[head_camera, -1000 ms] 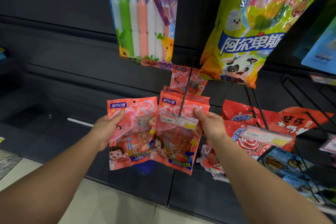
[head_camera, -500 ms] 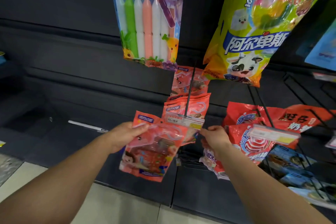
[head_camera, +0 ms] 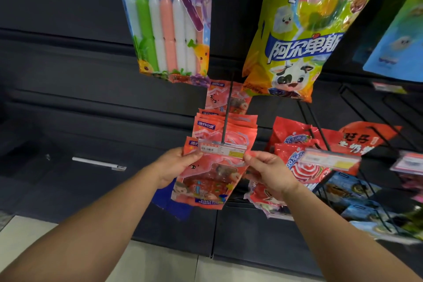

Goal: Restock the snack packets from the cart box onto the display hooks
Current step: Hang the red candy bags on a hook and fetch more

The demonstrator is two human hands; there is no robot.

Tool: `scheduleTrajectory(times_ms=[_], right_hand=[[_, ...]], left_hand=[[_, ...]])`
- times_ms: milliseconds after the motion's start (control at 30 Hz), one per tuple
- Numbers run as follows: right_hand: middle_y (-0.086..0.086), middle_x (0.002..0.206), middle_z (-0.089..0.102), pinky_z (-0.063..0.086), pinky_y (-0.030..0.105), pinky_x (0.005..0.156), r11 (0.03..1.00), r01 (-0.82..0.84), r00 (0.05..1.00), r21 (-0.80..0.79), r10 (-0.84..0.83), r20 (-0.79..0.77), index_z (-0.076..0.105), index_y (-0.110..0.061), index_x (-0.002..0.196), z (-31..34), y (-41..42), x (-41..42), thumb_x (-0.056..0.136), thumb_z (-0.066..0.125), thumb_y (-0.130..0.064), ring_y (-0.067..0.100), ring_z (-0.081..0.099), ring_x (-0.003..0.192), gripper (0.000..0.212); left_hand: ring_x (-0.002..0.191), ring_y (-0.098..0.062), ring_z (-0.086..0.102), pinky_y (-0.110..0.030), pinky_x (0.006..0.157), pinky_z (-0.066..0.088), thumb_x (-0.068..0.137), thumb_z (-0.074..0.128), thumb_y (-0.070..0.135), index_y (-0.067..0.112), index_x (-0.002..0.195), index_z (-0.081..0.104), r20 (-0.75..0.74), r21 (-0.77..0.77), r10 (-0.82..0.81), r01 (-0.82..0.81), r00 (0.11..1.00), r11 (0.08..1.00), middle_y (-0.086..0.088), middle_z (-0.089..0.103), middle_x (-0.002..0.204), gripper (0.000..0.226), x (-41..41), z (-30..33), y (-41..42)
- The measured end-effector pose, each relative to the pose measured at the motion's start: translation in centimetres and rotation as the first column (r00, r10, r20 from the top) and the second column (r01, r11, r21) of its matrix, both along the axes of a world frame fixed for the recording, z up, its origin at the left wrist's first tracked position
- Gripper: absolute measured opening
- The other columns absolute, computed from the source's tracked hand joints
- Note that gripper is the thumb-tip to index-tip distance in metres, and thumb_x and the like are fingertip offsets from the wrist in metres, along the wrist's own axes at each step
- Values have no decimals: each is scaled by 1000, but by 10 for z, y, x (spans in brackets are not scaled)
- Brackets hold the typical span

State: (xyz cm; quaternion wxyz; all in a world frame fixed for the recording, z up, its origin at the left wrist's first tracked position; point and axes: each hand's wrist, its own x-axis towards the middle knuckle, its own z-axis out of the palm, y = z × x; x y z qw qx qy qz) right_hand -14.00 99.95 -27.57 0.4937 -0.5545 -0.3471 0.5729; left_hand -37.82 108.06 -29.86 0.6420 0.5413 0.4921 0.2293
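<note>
We hold 1 flat pink plastic snack packet (head_camera: pixel 206 181) with both hands, right in front of the thin black metal display hook (head_camera: pixel 226 119) that sticks out toward us from the dark wall panel (head_camera: pixel 68 75). Our left hand (head_camera: pixel 176 167) pinches the top left corner of the packet, and our right hand (head_camera: pixel 270 174) pinches the top right corner, so the fingers of both hands are closed tight on it. We think we hold it by the 2 top corners to keep the top edge flat and steady, because the little hole near the top has to slide over the tip of the hook. The white price tag with a yellow patch (head_camera: pixel 222 149) sits at the front end of the hook, and the top of our packet is tucked just behind and below it, so we cannot see if the hole is on the hook yet. More pink packets of the same kind (head_camera: pixel 224 126) already hang in a row on the hook behind ours, which tells us this is the right spot. We look down at a tilt, so the hook seems to point at us. Above hang a blue bag of colourful jelly sticks (head_camera: pixel 164 20) and a big yellow and green lollipop bag (head_camera: pixel 306 36). To the right, red round-pattern candy packets (head_camera: pixel 297 165) hang on the next hook. We cannot see the cart box from here.
</note>
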Motion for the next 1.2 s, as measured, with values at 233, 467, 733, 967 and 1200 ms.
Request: scheduleTrajectory(times_ms=[233, 467, 733, 967, 1200], right_hand=[[2, 87, 76, 58, 23, 62, 993, 72, 997, 91, -75, 30, 72, -13, 91, 4, 7, -4, 94, 58, -13, 17, 73, 81, 15], [-6, 73, 73, 62, 30, 69, 981, 123, 982, 148, -142, 126, 72, -11, 90, 5, 9, -10, 94, 59, -15, 9, 70, 72, 14], [-9, 62, 69, 57, 25, 59, 965, 166, 960, 202, -205, 191, 70, -12, 79, 8, 7, -12, 94, 59, -16, 5, 66, 60, 19], [-5, 69, 72, 59, 31, 66, 959, 242, 922, 148, -275, 274, 71, -5, 86, 6, 15, -15, 95, 59, -21, 18, 70, 69, 22], [0, 85, 73, 52, 17, 50, 917, 393, 860, 72, -394, 324, 72, -14, 97, 13, 48, -21, 95, 59, -22, 12, 66, 67, 16]], left_hand=[[83, -15, 70, -28, 74, 54, 88, 68, 22, 12, 98, 71, 229, 59, 210, -229, 950, 972, -2, 77, 89, 14, -2, 15, 14], [76, -10, 72, -25, 68, 54, 91, 66, 20, 15, 94, 71, 236, 56, 260, -280, 936, 958, 1, 77, 83, 7, 4, 17, 15], [82, -14, 72, -27, 72, 55, 90, 69, 22, 14, 99, 72, 229, 37, 270, -285, 935, 958, -3, 77, 92, 13, 7, 18, 17], [88, -18, 72, -32, 84, 57, 90, 69, 23, 15, 96, 72, 159, 64, 260, -273, 953, 960, -2, 77, 93, 10, 8, 17, 19], [90, -11, 64, -29, 84, 49, 87, 73, 32, 13, 104, 73, 36, 157, 355, -356, 934, 921, 2, 73, 99, 26, 25, 20, 43]])
